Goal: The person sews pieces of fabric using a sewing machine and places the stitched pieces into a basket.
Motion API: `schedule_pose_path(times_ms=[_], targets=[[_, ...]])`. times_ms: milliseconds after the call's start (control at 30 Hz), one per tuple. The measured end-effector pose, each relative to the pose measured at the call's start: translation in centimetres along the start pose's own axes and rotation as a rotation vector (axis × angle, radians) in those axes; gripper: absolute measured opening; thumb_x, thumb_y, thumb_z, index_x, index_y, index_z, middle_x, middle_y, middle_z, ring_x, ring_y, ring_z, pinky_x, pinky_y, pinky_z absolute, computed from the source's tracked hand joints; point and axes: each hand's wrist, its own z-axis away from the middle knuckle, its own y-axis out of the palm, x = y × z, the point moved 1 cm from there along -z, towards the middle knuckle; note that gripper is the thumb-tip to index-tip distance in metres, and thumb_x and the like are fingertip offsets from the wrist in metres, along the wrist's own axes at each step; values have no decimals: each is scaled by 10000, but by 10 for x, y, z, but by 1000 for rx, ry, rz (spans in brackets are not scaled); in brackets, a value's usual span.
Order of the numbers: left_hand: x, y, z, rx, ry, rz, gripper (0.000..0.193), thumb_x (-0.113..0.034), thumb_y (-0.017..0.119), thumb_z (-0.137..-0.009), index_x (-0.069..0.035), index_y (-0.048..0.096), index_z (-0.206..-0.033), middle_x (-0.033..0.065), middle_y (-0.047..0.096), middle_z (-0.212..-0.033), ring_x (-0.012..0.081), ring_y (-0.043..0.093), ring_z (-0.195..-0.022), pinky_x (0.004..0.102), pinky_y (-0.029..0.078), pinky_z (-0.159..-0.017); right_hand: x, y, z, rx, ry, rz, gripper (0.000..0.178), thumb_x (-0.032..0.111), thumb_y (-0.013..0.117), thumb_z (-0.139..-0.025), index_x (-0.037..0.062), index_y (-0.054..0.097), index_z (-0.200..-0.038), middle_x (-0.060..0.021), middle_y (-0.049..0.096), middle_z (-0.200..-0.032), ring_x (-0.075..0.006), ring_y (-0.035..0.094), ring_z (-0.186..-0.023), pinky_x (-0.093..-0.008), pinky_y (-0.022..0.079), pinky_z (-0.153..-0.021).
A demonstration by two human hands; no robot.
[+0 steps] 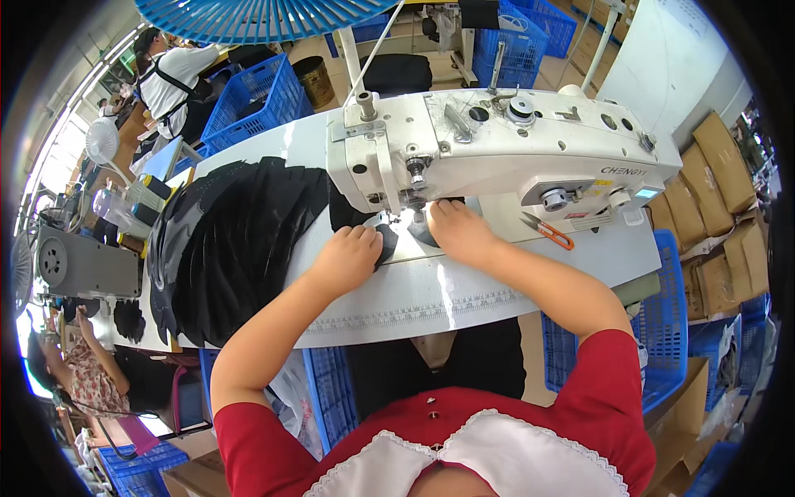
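In front of me stands a white sewing machine [497, 137], its needle area lit. A black fabric piece [387, 248] lies on its bed by the presser foot. My left hand [349, 258] is closed with curled fingers at the left edge of this fabric. Right of the needle, my right hand [457, 232] is also closed, its bent fingers pressing on the black cloth beside the foot. The machine head partly hides the fingertips and the cloth. A large fanned pile of black fabric pieces [240, 240] covers the table to my left.
Orange-handled thread snips [548, 230] lie on the machine bed to the right. A blue fan [269, 16] hangs over the far side. Blue crates [257, 103] stand beyond the table, with another blue crate [667, 331] at my right. Two co-workers sit at the left.
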Motion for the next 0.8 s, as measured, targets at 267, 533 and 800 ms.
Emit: schedule_pose_path(times_ms=[267,533,800], targets=[[-19,9,-3,-128,-21,-80,362,-132,551,-778,-35,567,-1127,97,588,-1131,234,567,-936,324,444,-771,39,-13,-14,-157,17,106,82,165,583,-755,113,574,-818,-23,552,-843,-194,535,-847,-328,412,-719],[-24,23,3,-288,-103,11,376,-115,575,-755,-22,616,-1117,89,612,-1140,237,576,-1004,358,458,-821,42,-6,-7,-270,49,-71,124,136,597,-721,66,609,-822,-50,609,-926,-196,560,-894,-332,423,-766],[-21,25,0,-335,-85,53,394,-91,606,-719,-25,625,-1107,81,620,-1126,232,578,-988,363,458,-800,36,-2,-7,-325,45,-133,165,137,593,-722,64,628,-866,-31,609,-926,-180,554,-887,-326,418,-789]])
